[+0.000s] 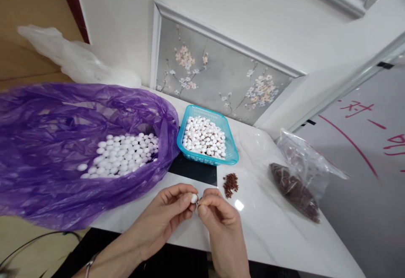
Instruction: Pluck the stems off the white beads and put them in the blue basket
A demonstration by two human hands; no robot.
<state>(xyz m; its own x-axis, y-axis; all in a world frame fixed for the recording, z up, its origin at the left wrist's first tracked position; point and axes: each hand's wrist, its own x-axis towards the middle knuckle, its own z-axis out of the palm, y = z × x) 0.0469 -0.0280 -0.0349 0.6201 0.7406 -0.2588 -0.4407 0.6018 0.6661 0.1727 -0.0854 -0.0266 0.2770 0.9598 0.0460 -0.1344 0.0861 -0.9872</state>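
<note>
My left hand [164, 212] pinches a small white ball [194, 198] between thumb and fingers, above the table's front edge. Close against it, my right hand [223, 221] is closed in a pinch, its fingertips at the ball's right side. A small brown piece [198, 202] shows faintly between the fingertips, mostly hidden. Just beyond my right hand lies a little pile of brown pieces [230, 185]. Behind that stands a blue plastic basket [233, 153] filled with white balls [204, 136], brown bits showing among them.
At the left a large open purple plastic bag [126, 193] holds many loose white balls [123, 155]. A clear bag of brown pieces [295, 191] lies at the right, near a whiteboard [354, 202]. A floral wall panel [215, 71] rises behind the white table [262, 227].
</note>
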